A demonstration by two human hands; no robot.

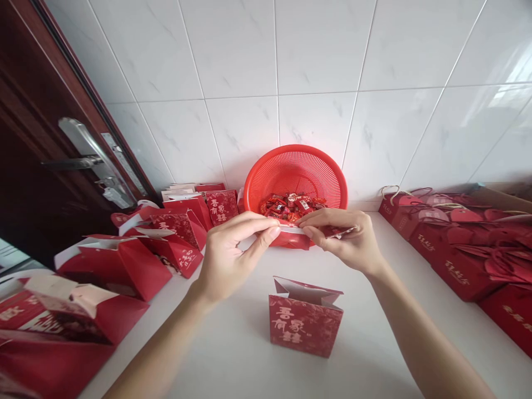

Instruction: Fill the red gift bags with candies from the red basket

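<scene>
Both hands meet just in front of the red basket (257, 172), which leans against the wall with red-wrapped candies (291, 205) inside. My left hand (235, 249) is closed, thumb and fingers pinching one end of a small red-and-white packet (290, 229). At its other end, my right hand (343, 238) pinches it too. A dark red wrapped piece (339, 233) also shows under the right fingers; how it is held is unclear. Below the hands an open red gift box (305, 327) with gold lettering stands upright, its top flaps apart.
Several open red gift boxes (120, 263) line the left side. On the right are rows of closed red boxes (455, 269), some with rope handles (393, 191). White wall tiles (241, 50) rise behind. A dark door (37, 111) with a metal handle is at left.
</scene>
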